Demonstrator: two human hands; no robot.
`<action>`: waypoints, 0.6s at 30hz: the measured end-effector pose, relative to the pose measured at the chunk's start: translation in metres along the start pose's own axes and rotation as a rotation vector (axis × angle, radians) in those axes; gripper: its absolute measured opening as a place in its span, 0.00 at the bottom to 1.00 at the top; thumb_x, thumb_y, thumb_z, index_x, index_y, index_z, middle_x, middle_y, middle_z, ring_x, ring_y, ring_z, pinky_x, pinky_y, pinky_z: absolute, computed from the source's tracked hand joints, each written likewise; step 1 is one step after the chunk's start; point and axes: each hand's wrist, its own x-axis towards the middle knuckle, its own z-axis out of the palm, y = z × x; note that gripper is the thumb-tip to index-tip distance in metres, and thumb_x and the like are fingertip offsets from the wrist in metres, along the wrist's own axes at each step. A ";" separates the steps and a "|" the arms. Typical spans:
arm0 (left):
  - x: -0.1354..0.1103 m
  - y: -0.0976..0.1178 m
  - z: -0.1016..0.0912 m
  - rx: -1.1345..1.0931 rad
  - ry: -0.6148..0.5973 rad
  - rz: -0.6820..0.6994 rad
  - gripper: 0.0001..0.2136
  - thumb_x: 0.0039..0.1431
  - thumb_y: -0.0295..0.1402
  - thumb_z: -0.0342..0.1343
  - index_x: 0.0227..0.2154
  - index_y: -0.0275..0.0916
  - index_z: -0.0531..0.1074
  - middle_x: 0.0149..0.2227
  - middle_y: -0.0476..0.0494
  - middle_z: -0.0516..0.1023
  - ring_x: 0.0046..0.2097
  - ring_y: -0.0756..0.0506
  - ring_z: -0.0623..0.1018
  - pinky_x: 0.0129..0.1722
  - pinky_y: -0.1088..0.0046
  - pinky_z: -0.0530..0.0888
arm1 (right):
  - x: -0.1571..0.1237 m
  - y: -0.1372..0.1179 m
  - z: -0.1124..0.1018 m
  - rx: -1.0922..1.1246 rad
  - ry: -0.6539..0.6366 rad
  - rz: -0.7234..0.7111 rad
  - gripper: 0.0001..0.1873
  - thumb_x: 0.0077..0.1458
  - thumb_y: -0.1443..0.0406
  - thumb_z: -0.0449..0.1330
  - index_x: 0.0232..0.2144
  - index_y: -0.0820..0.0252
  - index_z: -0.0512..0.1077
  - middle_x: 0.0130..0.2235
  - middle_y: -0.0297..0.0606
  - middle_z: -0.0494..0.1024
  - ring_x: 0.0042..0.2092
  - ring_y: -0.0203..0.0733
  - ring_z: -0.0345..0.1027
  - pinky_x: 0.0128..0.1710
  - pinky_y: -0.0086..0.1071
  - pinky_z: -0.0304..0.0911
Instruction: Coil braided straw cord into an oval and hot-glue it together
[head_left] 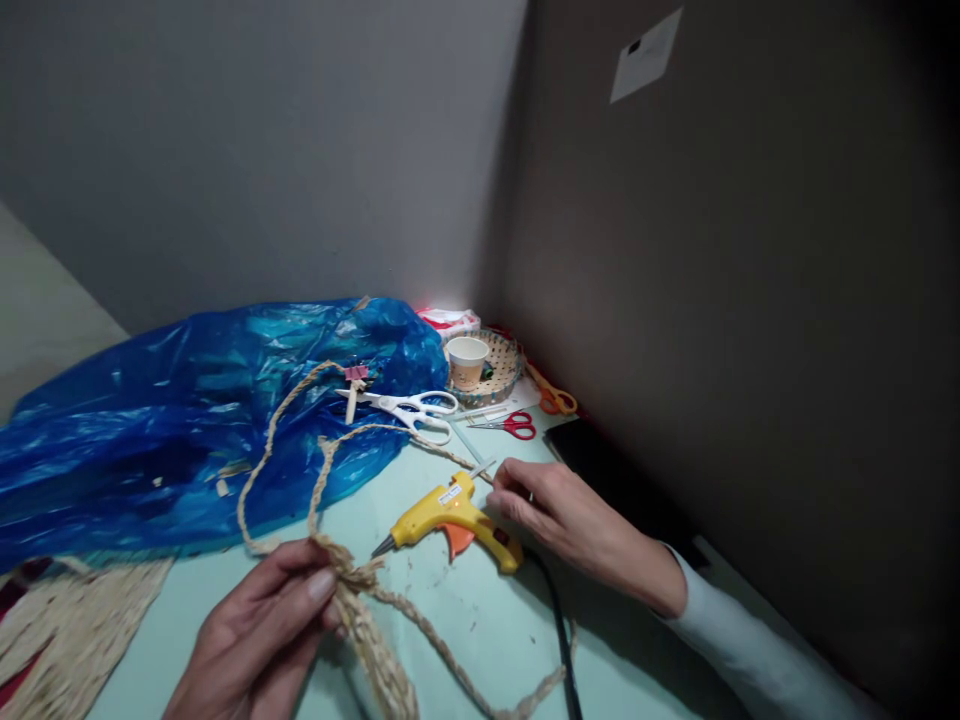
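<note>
Left hand (251, 635), gripping a thick bundle of braided fibre (371, 640) between thumb and fingers; right hand (566, 512), its fingertips closed on a thin braided cord (448, 456) beside the tail of a yellow glue gun (435, 515), which lies with its nozzle towards the bundle. Behind, blue plastic sheeting (187, 400) spreads to the left, with white scissors (429, 402), red-handled scissors (519, 426) and a paper cup (466, 368) in a shallow woven basket (510, 372) to its right.

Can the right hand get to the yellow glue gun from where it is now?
Probably yes. The right hand is right beside the glue gun, and nothing seems to block the handle. Its fingertips look close to a thin rope, though I can't tell if they're holding it.
</note>
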 end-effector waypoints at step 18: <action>-0.013 0.013 0.008 -0.022 -0.143 -0.046 0.19 0.42 0.32 0.76 0.39 0.41 0.79 0.34 0.49 0.82 0.35 0.49 0.80 0.41 0.77 0.76 | 0.011 -0.009 0.027 0.054 -0.085 0.217 0.06 0.52 0.64 0.55 0.33 0.59 0.70 0.29 0.34 0.70 0.31 0.43 0.62 0.30 0.35 0.54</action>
